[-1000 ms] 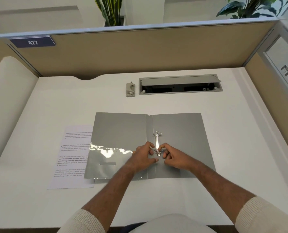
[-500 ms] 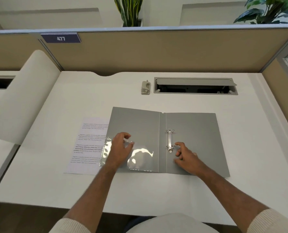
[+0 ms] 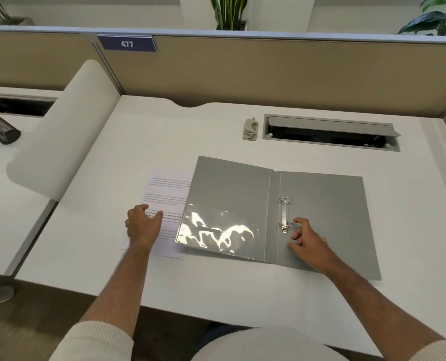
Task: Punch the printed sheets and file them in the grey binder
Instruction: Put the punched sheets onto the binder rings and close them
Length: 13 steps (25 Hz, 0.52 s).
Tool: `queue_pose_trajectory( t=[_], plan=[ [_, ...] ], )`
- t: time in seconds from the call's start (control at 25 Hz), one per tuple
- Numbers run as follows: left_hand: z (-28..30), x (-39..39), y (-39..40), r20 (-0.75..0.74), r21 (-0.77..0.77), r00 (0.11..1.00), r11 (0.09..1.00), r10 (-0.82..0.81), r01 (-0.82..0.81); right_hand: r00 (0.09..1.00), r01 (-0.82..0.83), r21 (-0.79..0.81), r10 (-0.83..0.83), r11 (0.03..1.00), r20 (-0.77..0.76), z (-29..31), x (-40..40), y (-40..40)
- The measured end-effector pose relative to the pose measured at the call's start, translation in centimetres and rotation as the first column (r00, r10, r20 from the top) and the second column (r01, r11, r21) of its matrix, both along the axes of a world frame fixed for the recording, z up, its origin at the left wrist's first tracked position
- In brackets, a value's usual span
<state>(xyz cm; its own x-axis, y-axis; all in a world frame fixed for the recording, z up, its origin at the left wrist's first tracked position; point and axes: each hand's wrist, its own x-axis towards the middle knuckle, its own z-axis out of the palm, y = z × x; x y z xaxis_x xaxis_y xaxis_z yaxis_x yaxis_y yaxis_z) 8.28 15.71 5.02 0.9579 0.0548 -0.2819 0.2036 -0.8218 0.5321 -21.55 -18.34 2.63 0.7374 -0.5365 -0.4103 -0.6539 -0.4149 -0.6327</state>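
The grey binder (image 3: pixel 320 204) lies open flat on the white desk (image 3: pixel 216 290), with its metal ring mechanism (image 3: pixel 285 213) right of the spine and a shiny clear pocket (image 3: pixel 216 234) on the left cover. Printed sheets (image 3: pixel 164 194) lie partly under the binder's left edge. My left hand (image 3: pixel 143 225) rests over the sheets with thumb spread and fingers loosely bent. My right hand (image 3: pixel 309 241) rests on the binder's right cover just below the rings, fingers relaxed. A small grey hole punch (image 3: pixel 250 129) stands at the back of the desk.
An open cable tray (image 3: pixel 331 132) sits in the desk behind the binder. Tan partition walls (image 3: pixel 268 74) close the back and right. A curved white divider (image 3: pixel 68 131) borders the left, with a black mesh cup (image 3: pixel 0 130) on the neighbouring desk.
My left hand left the ring mechanism, crossed the left cover and now lies on the printed sheets. My right hand let go of the rings and rests just below them. The view shifted left.
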Motion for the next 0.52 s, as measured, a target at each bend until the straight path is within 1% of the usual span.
queue_pose_trajectory(
  t=[0.08, 0.2, 0.4, 0.52],
  plan=[
    [-0.5, 0.6, 1.3, -0.081, 0.112, 0.996, 0.993, 0.048, -0.039, 1.0, -0.001, -0.01, 0.0, 1.0, -0.002, 0.0, 0.1, 0.1],
    [-1.5, 1.0, 2.7, -0.115, 0.212, 0.99, 0.975, 0.087, -0.061, 1.0, 0.005, -0.014, -0.005, 1.0, -0.008, -0.2, 0.2, 0.1],
    [-2.2, 1.1, 3.2, -0.106, 0.283, 0.991, 0.958, 0.08, -0.047, 1.0, 0.003, -0.024, -0.004, 1.0, -0.012, -0.5, 0.1, 0.1],
    [-2.3, 1.1, 3.1, -0.112, 0.269, 0.991, 0.962, 0.076, -0.044, 1.0, 0.006, -0.021, -0.006, 1.0, -0.022, -0.6, 0.2, 0.1]
  ],
)
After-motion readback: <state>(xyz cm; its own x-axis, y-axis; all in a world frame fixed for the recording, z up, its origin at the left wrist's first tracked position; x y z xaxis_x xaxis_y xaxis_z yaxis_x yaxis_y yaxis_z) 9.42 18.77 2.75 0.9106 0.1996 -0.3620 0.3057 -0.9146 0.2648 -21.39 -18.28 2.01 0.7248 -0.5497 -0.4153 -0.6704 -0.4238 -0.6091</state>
